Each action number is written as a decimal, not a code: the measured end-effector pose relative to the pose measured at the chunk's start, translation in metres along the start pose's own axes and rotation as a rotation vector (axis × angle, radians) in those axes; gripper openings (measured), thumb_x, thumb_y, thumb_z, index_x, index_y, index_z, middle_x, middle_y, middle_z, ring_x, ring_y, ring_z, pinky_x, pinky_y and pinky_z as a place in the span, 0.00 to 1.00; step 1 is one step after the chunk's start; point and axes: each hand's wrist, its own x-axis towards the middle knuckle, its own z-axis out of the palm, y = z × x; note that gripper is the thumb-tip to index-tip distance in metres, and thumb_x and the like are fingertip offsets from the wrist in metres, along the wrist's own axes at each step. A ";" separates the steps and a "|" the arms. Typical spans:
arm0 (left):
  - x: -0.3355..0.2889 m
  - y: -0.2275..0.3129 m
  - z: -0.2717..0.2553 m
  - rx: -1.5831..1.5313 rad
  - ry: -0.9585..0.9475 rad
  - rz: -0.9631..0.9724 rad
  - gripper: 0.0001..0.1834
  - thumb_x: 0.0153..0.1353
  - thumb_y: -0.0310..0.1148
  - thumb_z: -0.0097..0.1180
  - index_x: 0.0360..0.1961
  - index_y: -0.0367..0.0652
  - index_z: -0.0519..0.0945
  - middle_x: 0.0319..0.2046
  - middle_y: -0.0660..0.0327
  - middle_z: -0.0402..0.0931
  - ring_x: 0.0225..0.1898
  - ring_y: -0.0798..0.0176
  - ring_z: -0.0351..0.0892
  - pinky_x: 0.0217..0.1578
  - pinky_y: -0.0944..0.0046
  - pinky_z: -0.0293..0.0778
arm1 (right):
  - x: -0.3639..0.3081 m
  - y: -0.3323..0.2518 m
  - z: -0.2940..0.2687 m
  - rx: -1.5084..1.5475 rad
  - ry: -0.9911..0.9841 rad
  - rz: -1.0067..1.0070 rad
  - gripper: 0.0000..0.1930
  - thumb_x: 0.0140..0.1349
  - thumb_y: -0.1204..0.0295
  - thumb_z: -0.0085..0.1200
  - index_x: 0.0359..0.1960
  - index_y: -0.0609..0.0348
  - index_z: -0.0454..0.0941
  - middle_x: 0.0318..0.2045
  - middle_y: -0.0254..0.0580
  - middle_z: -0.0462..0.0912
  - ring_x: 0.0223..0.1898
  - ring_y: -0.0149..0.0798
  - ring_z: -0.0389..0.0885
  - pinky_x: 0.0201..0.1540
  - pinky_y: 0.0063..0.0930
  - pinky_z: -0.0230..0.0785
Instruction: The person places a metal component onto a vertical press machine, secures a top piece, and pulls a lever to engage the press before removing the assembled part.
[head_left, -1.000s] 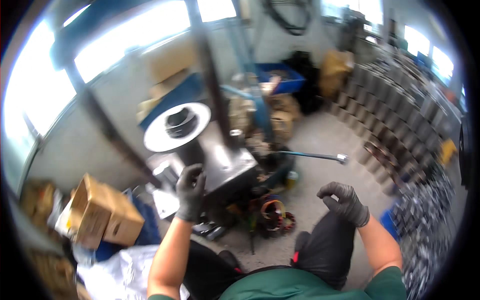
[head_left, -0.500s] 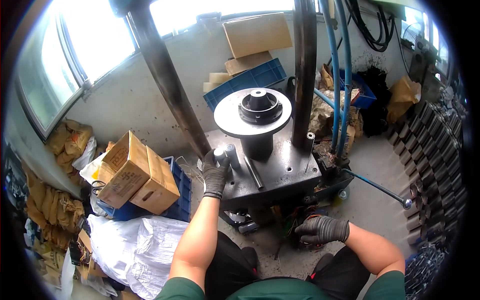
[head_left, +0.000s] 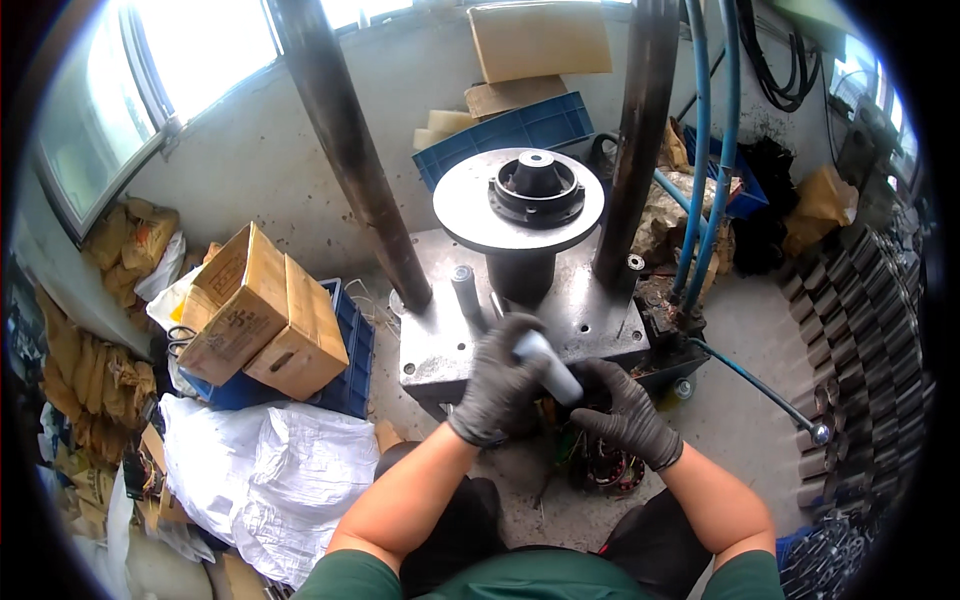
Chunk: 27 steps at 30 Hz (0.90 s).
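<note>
**Gloved hands at the base of a press, short metal cylinder held**

A light grey metal cylinder (head_left: 548, 367) is held at the front edge of the press base plate (head_left: 440, 345). It is enclosed in the closed grip of the left hand (head_left: 500, 385), which is covered by a dark work glove; its free end points toward the right hand (head_left: 625, 412). The right hand, likewise gloved, is seen with fingers loosely curled just beside that end; whether contact is made cannot be told. A wound motor part (head_left: 605, 465) is seen on the floor below the right hand. A round steel disc (head_left: 460, 200) is carried above the plate, between two dark columns (head_left: 345, 150). Cardboard boxes (head_left: 265, 315) are stacked on a blue crate (head_left: 350, 375) to the left, beside a white sack (head_left: 270, 465).
</note>
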 end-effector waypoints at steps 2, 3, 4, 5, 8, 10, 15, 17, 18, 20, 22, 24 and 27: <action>-0.005 0.003 0.033 -0.035 -0.167 -0.122 0.23 0.58 0.27 0.64 0.55 0.42 0.76 0.44 0.62 0.75 0.47 0.63 0.77 0.51 0.59 0.76 | -0.001 0.001 0.006 0.027 -0.036 0.146 0.29 0.61 0.66 0.70 0.62 0.62 0.73 0.50 0.44 0.84 0.54 0.37 0.81 0.58 0.37 0.75; -0.003 -0.003 0.048 0.100 -0.183 0.127 0.20 0.59 0.30 0.64 0.52 0.40 0.78 0.42 0.61 0.77 0.42 0.62 0.79 0.46 0.58 0.79 | -0.004 0.002 0.009 0.039 -0.048 0.216 0.28 0.62 0.67 0.69 0.61 0.63 0.73 0.50 0.43 0.84 0.54 0.37 0.81 0.58 0.36 0.75; -0.003 -0.006 0.057 0.338 -0.200 0.130 0.17 0.60 0.32 0.65 0.48 0.39 0.80 0.38 0.62 0.78 0.40 0.62 0.80 0.44 0.57 0.79 | -0.007 0.035 0.013 -0.057 -0.031 0.140 0.25 0.60 0.70 0.66 0.59 0.62 0.75 0.47 0.39 0.84 0.52 0.35 0.81 0.55 0.34 0.75; -0.002 -0.007 0.061 0.575 -0.215 0.125 0.14 0.61 0.35 0.65 0.44 0.38 0.81 0.35 0.62 0.79 0.37 0.61 0.80 0.41 0.56 0.79 | -0.008 0.034 0.014 0.067 -0.043 0.220 0.25 0.58 0.72 0.65 0.58 0.61 0.75 0.47 0.38 0.84 0.51 0.35 0.81 0.55 0.34 0.75; 0.011 -0.019 0.059 0.333 -0.273 0.054 0.14 0.62 0.39 0.65 0.36 0.36 0.82 0.29 0.61 0.80 0.35 0.63 0.80 0.40 0.58 0.78 | -0.011 0.017 0.010 0.428 -0.110 0.450 0.30 0.48 0.74 0.66 0.57 0.59 0.78 0.47 0.34 0.83 0.49 0.35 0.81 0.54 0.31 0.74; 0.012 -0.016 0.058 -0.045 -0.403 -0.025 0.15 0.62 0.39 0.65 0.34 0.35 0.82 0.28 0.59 0.79 0.34 0.64 0.79 0.39 0.59 0.77 | -0.010 0.018 0.008 0.426 -0.137 0.413 0.31 0.45 0.72 0.68 0.57 0.58 0.78 0.47 0.35 0.83 0.49 0.35 0.81 0.54 0.31 0.75; 0.015 -0.020 0.065 -0.148 -0.339 0.014 0.15 0.62 0.38 0.65 0.35 0.35 0.82 0.28 0.57 0.79 0.32 0.68 0.77 0.36 0.62 0.75 | -0.013 0.033 -0.001 0.493 -0.212 0.503 0.32 0.48 0.68 0.67 0.59 0.57 0.75 0.47 0.36 0.82 0.49 0.35 0.81 0.53 0.30 0.76; 0.015 -0.023 0.069 0.104 -0.195 0.217 0.12 0.62 0.36 0.65 0.33 0.36 0.81 0.28 0.55 0.79 0.30 0.62 0.79 0.34 0.58 0.76 | -0.010 0.062 -0.004 0.347 -0.155 0.467 0.32 0.50 0.66 0.67 0.60 0.58 0.74 0.48 0.36 0.82 0.49 0.34 0.81 0.52 0.29 0.76; 0.017 -0.021 0.067 0.233 -0.115 0.320 0.11 0.62 0.35 0.64 0.32 0.36 0.81 0.28 0.54 0.79 0.29 0.58 0.80 0.33 0.57 0.77 | -0.006 0.061 -0.003 0.272 -0.131 0.443 0.32 0.52 0.65 0.68 0.60 0.58 0.74 0.48 0.36 0.82 0.49 0.34 0.81 0.52 0.29 0.76; 0.021 -0.016 0.062 0.396 -0.001 0.433 0.09 0.62 0.32 0.64 0.30 0.39 0.80 0.28 0.51 0.78 0.28 0.48 0.81 0.31 0.52 0.77 | 0.000 0.045 0.004 0.338 -0.049 0.458 0.32 0.54 0.62 0.68 0.61 0.59 0.74 0.49 0.36 0.82 0.49 0.33 0.81 0.52 0.28 0.76; 0.034 -0.033 0.056 0.259 0.199 0.286 0.11 0.65 0.36 0.62 0.33 0.39 0.80 0.26 0.56 0.77 0.26 0.58 0.79 0.28 0.57 0.75 | 0.004 0.034 0.002 0.341 -0.050 0.421 0.33 0.61 0.49 0.66 0.60 0.59 0.76 0.42 0.31 0.82 0.42 0.29 0.79 0.46 0.26 0.73; 0.050 -0.045 0.044 0.026 0.309 0.081 0.13 0.68 0.40 0.60 0.35 0.40 0.80 0.25 0.60 0.77 0.24 0.65 0.75 0.24 0.61 0.71 | 0.013 0.030 -0.009 0.325 -0.004 0.477 0.34 0.63 0.48 0.63 0.63 0.60 0.74 0.42 0.31 0.81 0.42 0.28 0.78 0.47 0.26 0.72; 0.058 -0.042 0.037 -0.407 0.408 -0.251 0.15 0.70 0.43 0.57 0.38 0.41 0.79 0.25 0.63 0.77 0.20 0.71 0.69 0.21 0.66 0.65 | 0.037 0.045 -0.046 0.077 0.043 0.449 0.36 0.65 0.50 0.62 0.66 0.65 0.71 0.45 0.41 0.83 0.43 0.36 0.81 0.48 0.33 0.76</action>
